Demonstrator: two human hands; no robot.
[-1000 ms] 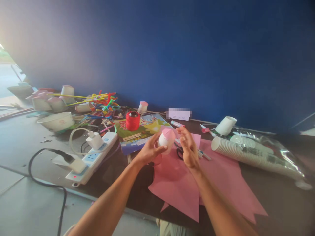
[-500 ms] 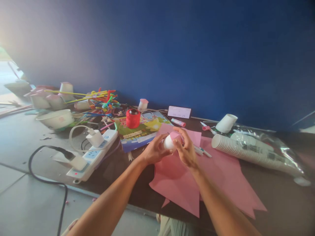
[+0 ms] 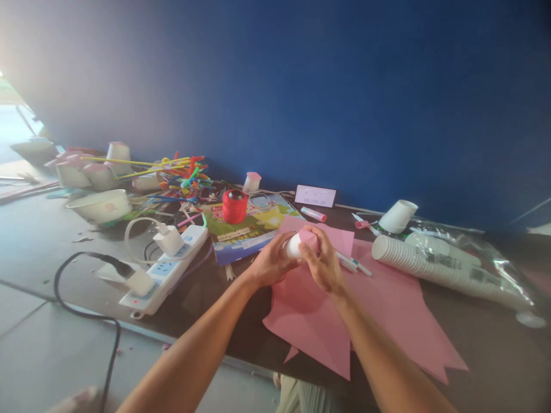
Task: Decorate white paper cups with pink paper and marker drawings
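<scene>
Between my two hands is a small white paper cup, tilted on its side, with a piece of pink paper over its base end. My left hand wraps the cup's white side from the left. On the right, my right hand grips the pink-covered end, its thumb and fingers pressed against the paper. Below them lie pink paper sheets, some with cut edges. White pens rest on the pink paper just beyond my right hand.
A sleeve of stacked paper cups lies at right, near an upturned cup. Red string stands on a colourful booklet. Left are a power strip, a bowl and pipe cleaners. A phone leans at the wall.
My right hand's fingers have closed further over the pink paper, and the cup has turned slightly. The whole view has shifted a little.
</scene>
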